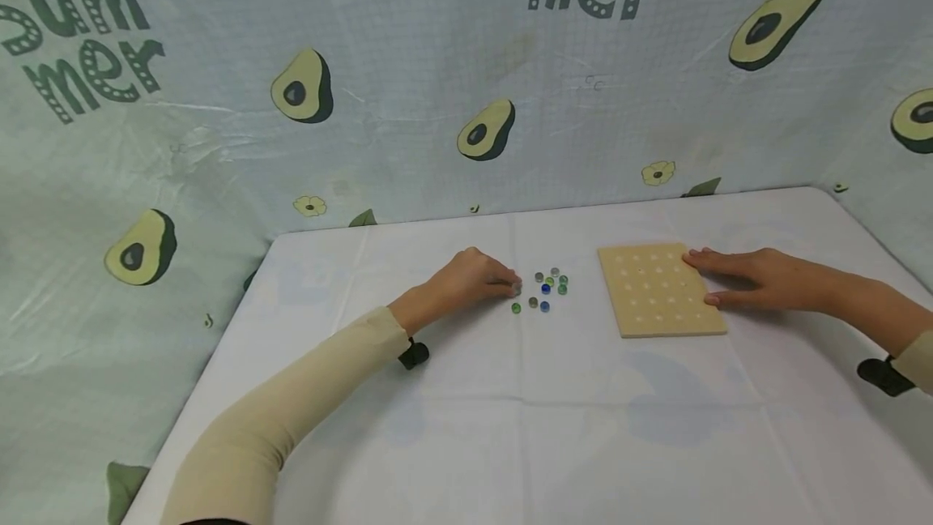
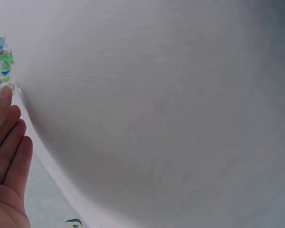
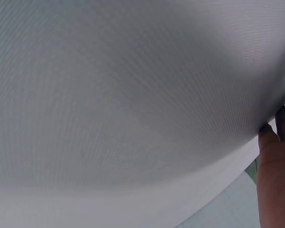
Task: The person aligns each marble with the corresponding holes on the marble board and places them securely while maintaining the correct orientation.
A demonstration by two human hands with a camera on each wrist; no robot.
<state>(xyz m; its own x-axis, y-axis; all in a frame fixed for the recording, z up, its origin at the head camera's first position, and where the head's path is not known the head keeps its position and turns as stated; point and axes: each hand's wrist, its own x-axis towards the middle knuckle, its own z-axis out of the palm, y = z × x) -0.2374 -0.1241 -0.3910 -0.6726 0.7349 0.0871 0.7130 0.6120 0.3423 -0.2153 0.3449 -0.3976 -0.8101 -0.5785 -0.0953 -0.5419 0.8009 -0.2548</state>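
Observation:
My left hand (image 1: 475, 278) pinches a clear marble (image 1: 517, 288) between thumb and fingertips, low over the table. In the left wrist view that marble (image 2: 11, 86) shows at the thumb tip. Right beside these fingers lies a loose group of glass marbles, among them a dark blue marble (image 1: 545, 288), a light blue marble (image 1: 544, 307) and a green marble (image 1: 516, 308). My right hand (image 1: 768, 278) rests at the right edge of a square tan board (image 1: 662, 290) with rows of pale dimples, its fingers fairly straight on the edge. The board lies flat.
A white cloth covers the table (image 1: 525, 444), whose back edge meets a hanging curtain (image 1: 394, 144) printed with avocados. The marbles lie between my left hand and the board. A dark wrist camera (image 1: 414, 355) hangs under the left sleeve.

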